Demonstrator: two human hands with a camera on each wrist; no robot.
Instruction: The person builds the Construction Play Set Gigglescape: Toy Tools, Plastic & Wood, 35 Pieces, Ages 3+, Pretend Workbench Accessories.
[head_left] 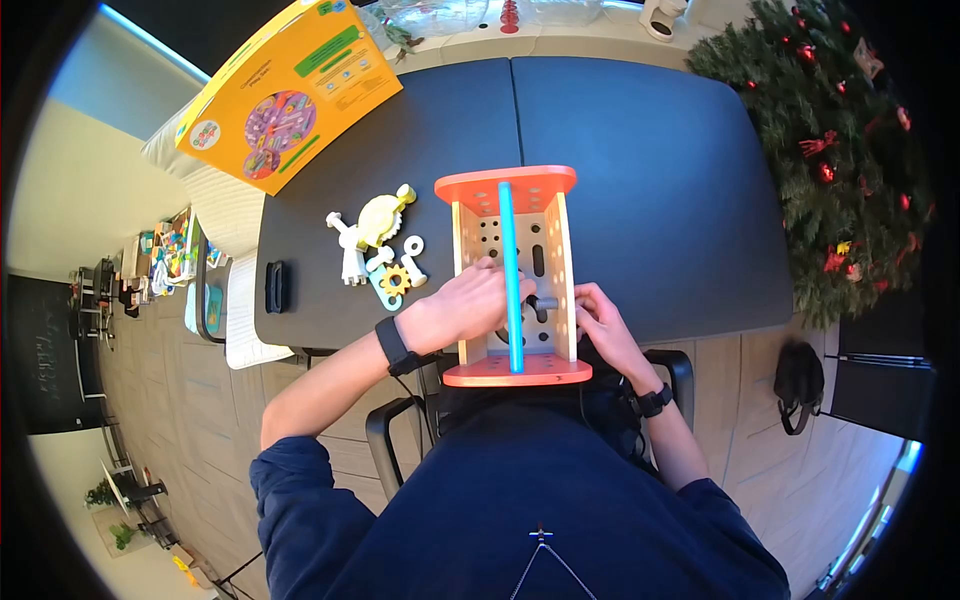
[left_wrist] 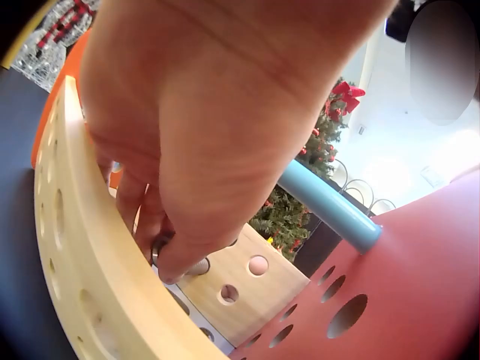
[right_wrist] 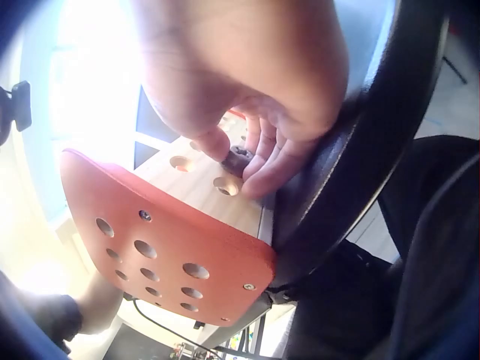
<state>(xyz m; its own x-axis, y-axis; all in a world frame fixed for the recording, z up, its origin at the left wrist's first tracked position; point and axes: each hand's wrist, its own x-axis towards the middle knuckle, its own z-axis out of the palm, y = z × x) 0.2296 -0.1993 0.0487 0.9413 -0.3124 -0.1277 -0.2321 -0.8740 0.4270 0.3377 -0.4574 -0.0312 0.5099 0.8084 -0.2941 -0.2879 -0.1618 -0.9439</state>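
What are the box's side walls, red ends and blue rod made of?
Side walls: apparently bare wood, pale and faintly grained. Red ends: perhaps painted wood, evenly coloured, no grain showing. Blue rod: smooth with a slight sheen; painted wood or plastic, I can't tell.

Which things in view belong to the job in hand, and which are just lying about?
In the job:
wooden toolbox, left hand inside it
grey bolt, pinched by the right hand

Lying about, it seems:
loose toy pieces, untouched
yellow carton
black case
Christmas tree
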